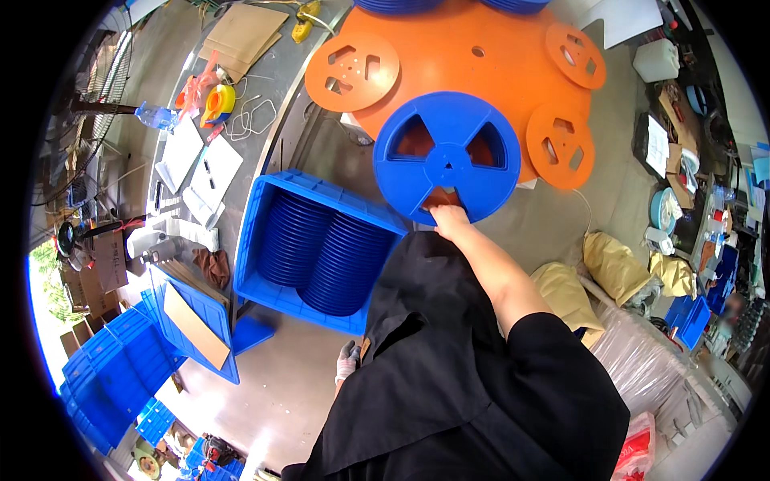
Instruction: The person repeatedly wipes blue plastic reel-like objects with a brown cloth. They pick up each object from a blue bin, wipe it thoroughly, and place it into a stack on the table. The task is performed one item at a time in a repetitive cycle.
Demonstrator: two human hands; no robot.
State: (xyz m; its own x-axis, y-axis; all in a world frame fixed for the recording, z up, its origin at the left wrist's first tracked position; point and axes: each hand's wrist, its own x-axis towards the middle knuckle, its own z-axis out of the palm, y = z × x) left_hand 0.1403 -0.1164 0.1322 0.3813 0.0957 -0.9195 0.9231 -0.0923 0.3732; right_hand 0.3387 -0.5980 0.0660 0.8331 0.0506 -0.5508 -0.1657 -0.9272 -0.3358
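Observation:
At the rim of a blue plastic reel (446, 154), my bare right hand (449, 219) has its fingers hooked into the reel's lower opening. The reel looks like the top of a stack, and it rests at the near side of a round orange turntable (449, 60). My left hand (346, 362), in a grey and white glove, hangs low at my left side. Its fingers look loose, with nothing seen in them; my body covers part of it. Ahead of that hand stands a blue crate (321, 317) holding two rows of blue reels (298, 240).
Orange discs with cutouts (353, 72) sit around the turntable's edge. A grey table (261, 60) on the left bears papers (212, 172), tape rolls (218, 104) and a bottle (156, 117). Blue crates (120, 369) stand at the lower left, yellowish sacks (613, 264) at the right.

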